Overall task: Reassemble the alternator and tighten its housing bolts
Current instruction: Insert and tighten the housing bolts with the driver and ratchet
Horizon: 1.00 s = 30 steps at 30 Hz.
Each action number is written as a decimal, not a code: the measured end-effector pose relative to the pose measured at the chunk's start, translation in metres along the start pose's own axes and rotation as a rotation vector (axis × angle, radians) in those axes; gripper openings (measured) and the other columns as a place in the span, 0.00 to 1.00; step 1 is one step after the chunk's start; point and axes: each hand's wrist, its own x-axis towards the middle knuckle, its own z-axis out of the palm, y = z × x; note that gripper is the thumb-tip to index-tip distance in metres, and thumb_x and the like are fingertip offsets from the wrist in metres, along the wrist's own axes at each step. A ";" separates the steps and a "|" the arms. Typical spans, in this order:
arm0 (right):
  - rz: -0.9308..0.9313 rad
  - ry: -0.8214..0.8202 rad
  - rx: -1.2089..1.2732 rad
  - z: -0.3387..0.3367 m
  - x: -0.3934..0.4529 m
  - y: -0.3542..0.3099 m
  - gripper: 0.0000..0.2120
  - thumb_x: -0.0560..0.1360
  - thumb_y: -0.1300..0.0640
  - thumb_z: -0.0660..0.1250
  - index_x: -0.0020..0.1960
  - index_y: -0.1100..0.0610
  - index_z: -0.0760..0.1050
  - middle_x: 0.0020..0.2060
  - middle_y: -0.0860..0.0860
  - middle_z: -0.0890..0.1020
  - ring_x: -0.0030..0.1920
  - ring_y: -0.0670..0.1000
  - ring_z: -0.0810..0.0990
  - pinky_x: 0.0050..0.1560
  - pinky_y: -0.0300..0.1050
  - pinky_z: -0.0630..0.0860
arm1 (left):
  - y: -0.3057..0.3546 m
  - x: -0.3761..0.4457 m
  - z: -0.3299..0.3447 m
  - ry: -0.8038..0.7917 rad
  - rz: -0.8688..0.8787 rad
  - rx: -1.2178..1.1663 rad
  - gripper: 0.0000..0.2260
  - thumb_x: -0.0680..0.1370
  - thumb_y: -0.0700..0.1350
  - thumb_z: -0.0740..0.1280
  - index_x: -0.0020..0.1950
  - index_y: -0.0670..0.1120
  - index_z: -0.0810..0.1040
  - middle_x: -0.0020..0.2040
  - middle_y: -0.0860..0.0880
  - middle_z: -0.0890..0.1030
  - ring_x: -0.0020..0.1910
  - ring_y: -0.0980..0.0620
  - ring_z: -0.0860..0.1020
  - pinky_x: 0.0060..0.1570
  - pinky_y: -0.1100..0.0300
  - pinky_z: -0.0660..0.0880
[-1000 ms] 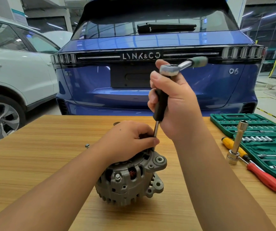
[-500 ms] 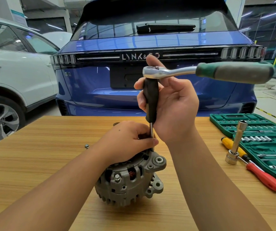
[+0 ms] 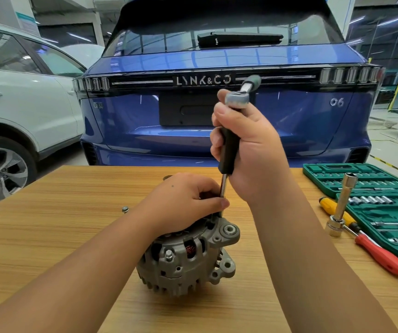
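Observation:
A grey alternator (image 3: pixel 188 260) stands on the wooden table (image 3: pixel 49 236), its housing bolts facing up. My left hand (image 3: pixel 186 203) lies curled over its top and pinches the thin steel shaft of an extension bar (image 3: pixel 223 188) just above the housing. My right hand (image 3: pixel 248 150) grips the bar's black handle (image 3: pixel 229 150) upright. A ratchet wrench (image 3: pixel 241 92) sits on top of the bar, its green handle pointing away from me. The bar's tip and the bolt under it are hidden by my left fingers.
A loose bolt (image 3: pixel 125 209) lies on the table left of the alternator. At the right are an open green socket case (image 3: pixel 373 195), a standing long socket (image 3: pixel 343 205), and red (image 3: pixel 382 258) and yellow (image 3: pixel 337 210) screwdrivers. A blue car (image 3: pixel 217 116) stands beyond the table.
The ratchet's green handle has swung from pointing right to pointing away from me. My right hand has turned slightly on the black handle. My left hand and the alternator stayed put.

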 end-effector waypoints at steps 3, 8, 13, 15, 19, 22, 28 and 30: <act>-0.067 0.010 -0.033 0.006 -0.002 0.010 0.10 0.78 0.64 0.69 0.56 0.52 0.78 0.37 0.47 0.78 0.34 0.46 0.75 0.37 0.39 0.71 | 0.002 -0.001 -0.001 -0.005 -0.021 -0.015 0.10 0.78 0.62 0.66 0.53 0.61 0.82 0.47 0.61 0.83 0.46 0.64 0.79 0.50 0.55 0.79; -0.238 -0.037 -0.028 0.008 -0.002 0.016 0.15 0.79 0.70 0.66 0.58 0.51 0.74 0.41 0.51 0.79 0.37 0.49 0.75 0.38 0.38 0.74 | 0.004 -0.003 -0.002 -0.013 -0.016 -0.041 0.11 0.78 0.61 0.66 0.54 0.60 0.84 0.48 0.60 0.84 0.47 0.62 0.80 0.53 0.52 0.79; -0.229 -0.131 -0.031 0.007 0.001 0.018 0.16 0.78 0.65 0.63 0.62 0.49 0.76 0.40 0.50 0.78 0.35 0.49 0.71 0.38 0.42 0.70 | 0.003 -0.002 -0.002 -0.016 -0.014 -0.011 0.11 0.79 0.61 0.66 0.54 0.59 0.84 0.48 0.59 0.84 0.47 0.62 0.80 0.53 0.53 0.79; -0.163 -0.174 0.086 0.004 0.002 0.016 0.16 0.78 0.61 0.58 0.63 0.52 0.77 0.42 0.54 0.80 0.35 0.51 0.73 0.38 0.43 0.70 | 0.002 -0.002 -0.002 -0.014 -0.014 0.004 0.11 0.79 0.61 0.66 0.54 0.58 0.84 0.47 0.59 0.84 0.46 0.63 0.79 0.52 0.55 0.78; -0.027 -0.260 0.219 -0.003 0.002 0.012 0.21 0.78 0.48 0.56 0.65 0.57 0.75 0.43 0.56 0.82 0.36 0.54 0.73 0.40 0.46 0.68 | 0.000 -0.001 -0.002 -0.003 -0.016 -0.006 0.10 0.78 0.61 0.66 0.52 0.59 0.83 0.46 0.60 0.83 0.47 0.67 0.77 0.45 0.62 0.74; 0.001 -0.172 0.186 0.000 0.002 0.008 0.20 0.79 0.43 0.59 0.61 0.55 0.76 0.40 0.52 0.81 0.36 0.52 0.74 0.40 0.44 0.68 | 0.000 0.000 -0.001 -0.009 -0.007 -0.003 0.09 0.79 0.61 0.66 0.51 0.59 0.83 0.45 0.61 0.83 0.47 0.68 0.76 0.44 0.63 0.72; -0.159 0.152 -0.151 0.003 -0.001 0.004 0.06 0.77 0.56 0.72 0.44 0.57 0.77 0.29 0.46 0.71 0.28 0.45 0.66 0.29 0.36 0.65 | 0.000 -0.001 -0.001 -0.017 -0.002 0.002 0.11 0.78 0.63 0.65 0.54 0.62 0.83 0.47 0.63 0.83 0.48 0.69 0.76 0.44 0.64 0.73; -0.044 0.047 -0.060 -0.003 0.001 0.000 0.04 0.77 0.56 0.71 0.46 0.56 0.76 0.31 0.48 0.73 0.30 0.46 0.68 0.33 0.38 0.67 | -0.001 -0.001 -0.001 -0.002 -0.010 0.002 0.08 0.78 0.62 0.67 0.52 0.62 0.83 0.46 0.62 0.82 0.48 0.68 0.76 0.45 0.63 0.74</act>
